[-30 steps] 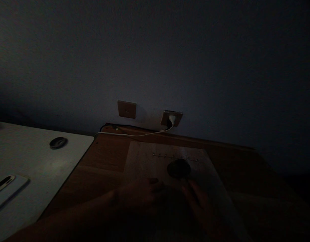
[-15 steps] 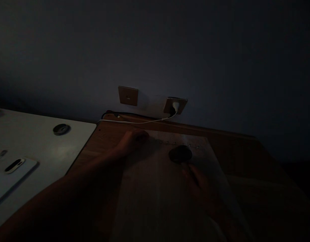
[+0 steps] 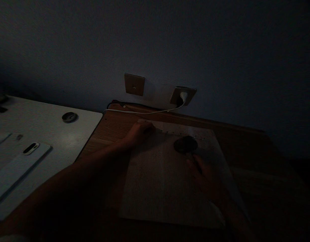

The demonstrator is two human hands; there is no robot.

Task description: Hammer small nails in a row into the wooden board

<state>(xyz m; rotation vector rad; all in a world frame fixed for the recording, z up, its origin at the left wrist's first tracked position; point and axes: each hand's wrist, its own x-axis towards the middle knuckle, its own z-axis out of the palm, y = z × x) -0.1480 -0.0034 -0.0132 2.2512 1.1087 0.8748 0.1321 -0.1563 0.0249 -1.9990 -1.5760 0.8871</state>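
Observation:
A pale flat board (image 3: 144, 188) lies on the brown wooden surface, with a thin row of small bits (image 3: 173, 133) along its far side. My left hand (image 3: 141, 131) rests at the board's far left corner, its fingers curled in at the left end of that row; what they hold, if anything, is too dark to see. In my right hand (image 3: 205, 174) is the handle of a dark, round-headed tool (image 3: 185, 145), its kind too dim to tell. The tool's head is over the board, just on the near side of the row.
A white table (image 3: 51, 141) adjoins on the left, bearing a phone (image 3: 24, 168) and a small round dark lid-like disc (image 3: 69, 117). Behind, the wall carries a plate (image 3: 134, 84) and a socket with a white plug (image 3: 183, 96). Its white cable (image 3: 144, 112) runs along the back edge.
The view has shifted, so everything sits slightly higher and further right, and the board's near edge now shows. Both hands keep about the same places on the board.

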